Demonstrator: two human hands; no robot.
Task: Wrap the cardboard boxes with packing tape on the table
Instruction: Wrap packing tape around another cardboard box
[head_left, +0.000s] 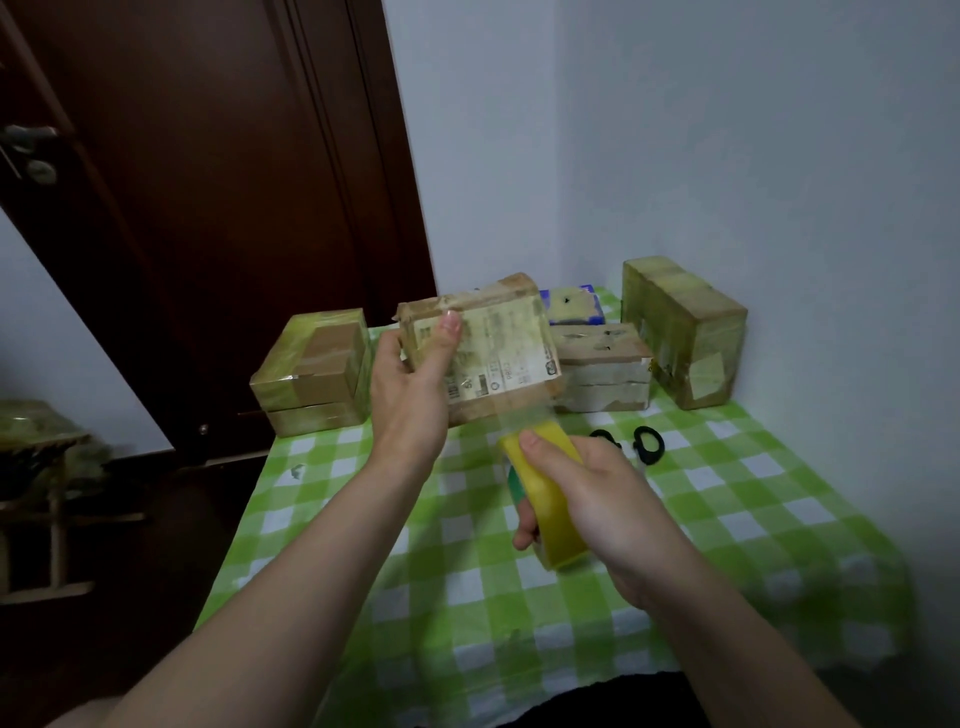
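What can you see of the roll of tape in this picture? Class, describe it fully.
The roll of tape is a wide ring of glossy yellowish packing tape, with a hint of green at its inner core. It is held above the checked tablecloth in the right hand, fingers through the core and thumb on top. It is seen nearly edge-on. A clear strip of tape runs from it up to the cardboard box held in the left hand.

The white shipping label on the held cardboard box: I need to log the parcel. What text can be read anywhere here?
White shipping label on the tape-wrapped cardboard box in the left hand: print too blurred to read.
Blue packet behind: no legible text.
Yellow tape roll in the right hand: none.
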